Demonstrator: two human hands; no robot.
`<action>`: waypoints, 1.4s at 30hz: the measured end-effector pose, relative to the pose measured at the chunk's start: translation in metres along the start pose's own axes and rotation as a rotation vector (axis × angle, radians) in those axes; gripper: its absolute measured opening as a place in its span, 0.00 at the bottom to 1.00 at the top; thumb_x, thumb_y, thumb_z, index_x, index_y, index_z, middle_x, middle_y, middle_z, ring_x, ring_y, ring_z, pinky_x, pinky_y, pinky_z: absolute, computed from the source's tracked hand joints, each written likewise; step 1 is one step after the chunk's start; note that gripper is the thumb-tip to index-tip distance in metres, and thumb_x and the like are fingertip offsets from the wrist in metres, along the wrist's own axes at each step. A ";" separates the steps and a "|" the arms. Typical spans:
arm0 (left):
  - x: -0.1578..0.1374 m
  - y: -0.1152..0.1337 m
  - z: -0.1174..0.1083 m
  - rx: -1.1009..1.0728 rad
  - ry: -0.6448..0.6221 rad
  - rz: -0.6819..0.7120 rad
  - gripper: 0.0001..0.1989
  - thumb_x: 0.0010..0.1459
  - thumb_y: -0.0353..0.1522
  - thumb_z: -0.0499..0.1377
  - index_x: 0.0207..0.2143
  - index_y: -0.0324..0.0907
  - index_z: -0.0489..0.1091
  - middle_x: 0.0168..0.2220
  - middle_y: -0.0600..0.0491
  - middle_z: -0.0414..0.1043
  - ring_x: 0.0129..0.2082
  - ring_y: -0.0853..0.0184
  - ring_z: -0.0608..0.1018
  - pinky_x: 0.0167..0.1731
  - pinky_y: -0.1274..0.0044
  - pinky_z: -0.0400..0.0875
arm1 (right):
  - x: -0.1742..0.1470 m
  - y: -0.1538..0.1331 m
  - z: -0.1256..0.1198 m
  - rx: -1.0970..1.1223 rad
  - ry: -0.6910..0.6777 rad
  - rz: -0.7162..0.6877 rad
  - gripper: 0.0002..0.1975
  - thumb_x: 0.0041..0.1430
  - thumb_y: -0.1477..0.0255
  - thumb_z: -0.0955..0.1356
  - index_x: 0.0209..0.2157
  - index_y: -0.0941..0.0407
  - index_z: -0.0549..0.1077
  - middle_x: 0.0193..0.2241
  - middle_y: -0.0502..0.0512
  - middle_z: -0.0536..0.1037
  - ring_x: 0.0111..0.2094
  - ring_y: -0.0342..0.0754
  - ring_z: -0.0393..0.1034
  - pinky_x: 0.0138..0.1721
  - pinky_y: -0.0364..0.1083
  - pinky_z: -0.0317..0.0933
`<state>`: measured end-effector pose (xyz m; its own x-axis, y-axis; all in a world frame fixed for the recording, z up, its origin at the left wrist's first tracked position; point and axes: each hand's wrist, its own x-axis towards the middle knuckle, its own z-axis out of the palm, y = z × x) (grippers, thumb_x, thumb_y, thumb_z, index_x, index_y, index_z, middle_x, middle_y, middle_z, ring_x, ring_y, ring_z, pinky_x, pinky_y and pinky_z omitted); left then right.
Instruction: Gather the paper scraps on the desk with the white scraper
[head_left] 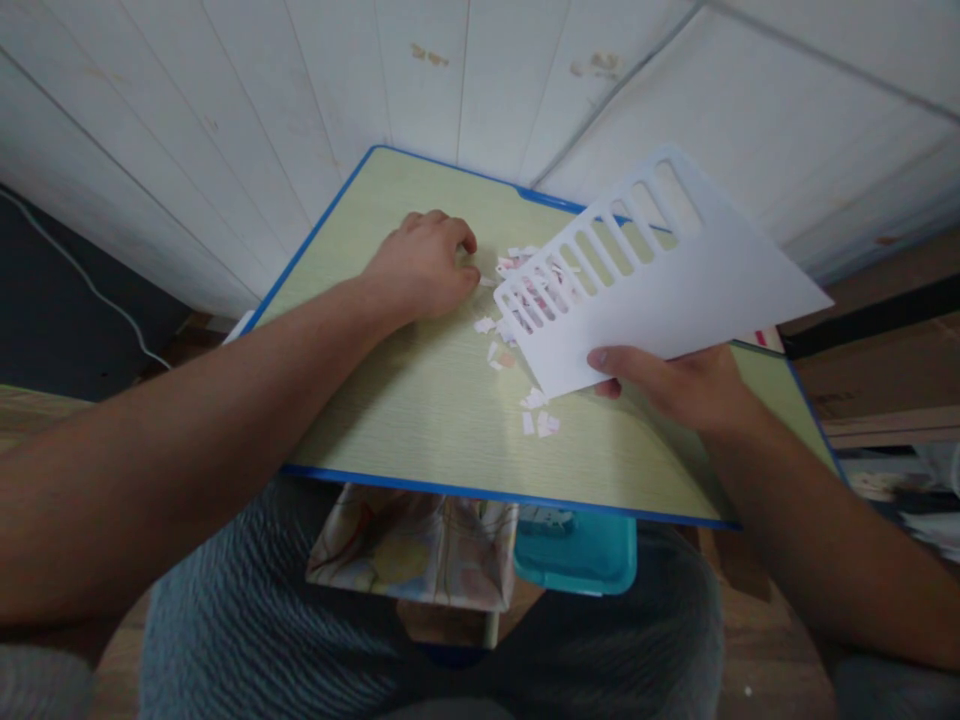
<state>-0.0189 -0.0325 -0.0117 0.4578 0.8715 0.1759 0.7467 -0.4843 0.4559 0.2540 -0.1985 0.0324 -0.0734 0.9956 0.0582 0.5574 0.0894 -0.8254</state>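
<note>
Currently right hand [675,385] grips one slotted sheet [675,280]; left hand [424,265], curled, touches many scraps [536,420].

No readable text, label, brand, number or sign anywhere.

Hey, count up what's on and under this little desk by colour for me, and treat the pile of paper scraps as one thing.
White: 2, the slotted sheet held by the right hand and the scrap pile touched by the left hand.
Teal: 1, the box under the desk.
Patterned: 1, the bag beside it.
Total: 4
</note>
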 end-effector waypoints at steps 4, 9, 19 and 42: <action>0.003 -0.007 0.004 -0.024 0.024 0.025 0.37 0.62 0.64 0.62 0.61 0.51 0.78 0.67 0.45 0.79 0.74 0.37 0.68 0.75 0.47 0.63 | 0.002 -0.002 -0.001 0.055 0.042 -0.010 0.17 0.56 0.62 0.79 0.19 0.49 0.76 0.19 0.53 0.80 0.20 0.54 0.75 0.27 0.54 0.74; 0.002 -0.001 0.001 0.014 0.029 0.009 0.26 0.67 0.53 0.62 0.59 0.51 0.79 0.67 0.46 0.79 0.71 0.40 0.73 0.75 0.49 0.66 | 0.002 -0.003 0.001 0.046 -0.030 -0.020 0.19 0.59 0.60 0.80 0.21 0.49 0.75 0.20 0.53 0.80 0.22 0.53 0.77 0.28 0.52 0.76; -0.006 0.016 -0.008 0.127 -0.008 -0.053 0.21 0.69 0.37 0.63 0.62 0.43 0.80 0.68 0.40 0.77 0.70 0.46 0.74 0.74 0.56 0.68 | -0.001 -0.002 -0.004 0.044 -0.184 -0.047 0.17 0.61 0.61 0.81 0.24 0.50 0.77 0.22 0.54 0.83 0.23 0.53 0.78 0.25 0.50 0.77; -0.002 0.003 -0.004 0.085 0.018 0.003 0.20 0.70 0.41 0.62 0.61 0.51 0.80 0.64 0.47 0.79 0.69 0.44 0.74 0.75 0.54 0.68 | -0.003 -0.005 -0.008 0.206 -0.469 0.040 0.15 0.65 0.60 0.81 0.33 0.54 0.81 0.26 0.52 0.83 0.26 0.49 0.80 0.29 0.46 0.76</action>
<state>-0.0197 -0.0351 -0.0074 0.4516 0.8711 0.1929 0.7841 -0.4907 0.3799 0.2581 -0.2021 0.0410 -0.4444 0.8743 -0.1951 0.3966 -0.0033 -0.9180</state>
